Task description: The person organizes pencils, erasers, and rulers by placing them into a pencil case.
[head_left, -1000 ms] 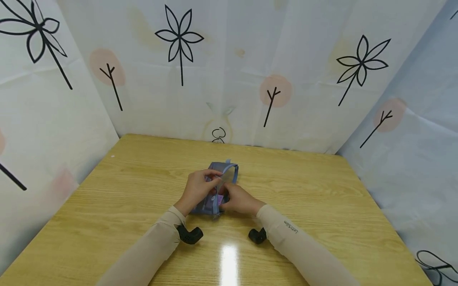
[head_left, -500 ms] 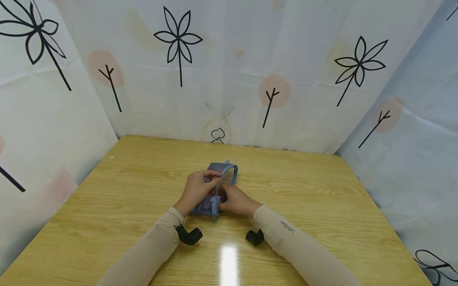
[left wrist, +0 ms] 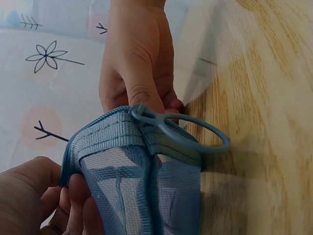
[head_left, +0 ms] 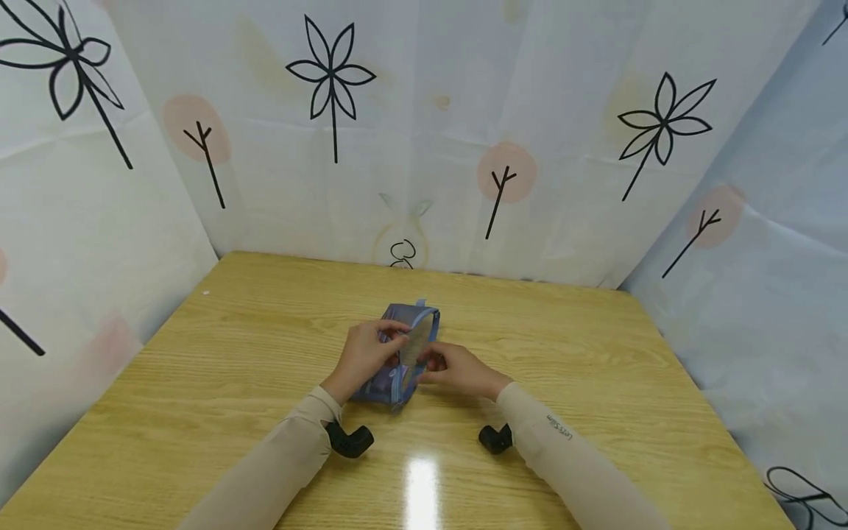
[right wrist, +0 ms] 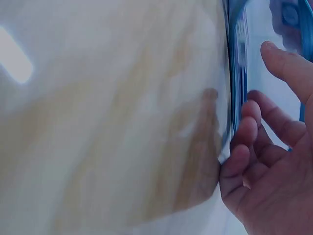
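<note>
A blue mesh zip pouch (head_left: 379, 386) lies tilted on the table, its zipped mouth gaping to the right. My left hand (head_left: 363, 352) pinches the upper-left edge of that mouth between thumb and fingers. Close against the opposite edge is my right hand (head_left: 464, 369), its fingers loosely bent. The right wrist view has its thumb (right wrist: 288, 68) apart from the fingers, whose tips lie right beside the blue edging (right wrist: 235, 73). In the left wrist view a loop-shaped zipper pull (left wrist: 188, 143) hangs at the pouch's end. Something purplish shows dimly through the mesh.
The wood-grain table (head_left: 232, 383) stretches around the pouch, with a bright light reflection near its front. Printed white cloth (head_left: 411, 110) walls it in at the back and both sides. Black devices (head_left: 351, 440) sit at both wrists.
My right hand has drawn back to the right, out of the pouch's mouth, which now shows wider. The left hand keeps its hold in nearly the same place.
</note>
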The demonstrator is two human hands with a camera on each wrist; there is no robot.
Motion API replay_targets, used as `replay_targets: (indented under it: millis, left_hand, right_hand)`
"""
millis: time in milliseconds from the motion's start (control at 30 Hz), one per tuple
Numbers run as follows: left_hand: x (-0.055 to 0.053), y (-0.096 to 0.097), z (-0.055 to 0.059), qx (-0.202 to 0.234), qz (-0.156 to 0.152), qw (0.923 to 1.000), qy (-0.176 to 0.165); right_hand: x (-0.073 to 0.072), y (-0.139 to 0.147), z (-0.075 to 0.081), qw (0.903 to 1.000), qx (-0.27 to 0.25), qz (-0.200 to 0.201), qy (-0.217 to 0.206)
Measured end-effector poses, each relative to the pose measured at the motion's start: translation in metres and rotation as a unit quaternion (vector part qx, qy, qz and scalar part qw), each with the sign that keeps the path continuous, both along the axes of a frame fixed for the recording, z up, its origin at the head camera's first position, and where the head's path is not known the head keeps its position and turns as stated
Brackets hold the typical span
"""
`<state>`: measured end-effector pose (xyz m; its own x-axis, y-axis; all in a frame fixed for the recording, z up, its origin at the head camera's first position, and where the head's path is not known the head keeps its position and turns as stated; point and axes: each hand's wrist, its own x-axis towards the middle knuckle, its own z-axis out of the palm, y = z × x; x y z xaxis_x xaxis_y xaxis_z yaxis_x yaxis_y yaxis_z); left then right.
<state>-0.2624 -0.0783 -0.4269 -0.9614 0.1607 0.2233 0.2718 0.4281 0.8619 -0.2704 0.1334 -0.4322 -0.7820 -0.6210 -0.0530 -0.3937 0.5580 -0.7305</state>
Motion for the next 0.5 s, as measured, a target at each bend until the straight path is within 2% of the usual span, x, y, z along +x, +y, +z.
replay_targets:
  millis: [167, 333, 500]
  left_hand:
    - [0.001, 0.000, -0.003, -0.014, -0.002, 0.9999, 0.003]
    - [0.001, 0.003, -0.006, -0.049, -0.013, 0.9987, 0.010]
    - [0.002, 0.008, -0.011, -0.115, -0.026, 0.9922, 0.038]
  right_hand:
    - [-0.002, 0.015, 0.004, 0.9999, 0.005, -0.015, -0.001]
    - [-0.002, 0.025, 0.007, 0.9995, 0.013, -0.029, -0.005]
    - [-0.003, 0.030, 0.008, 0.9992, 0.014, -0.037, 0.002]
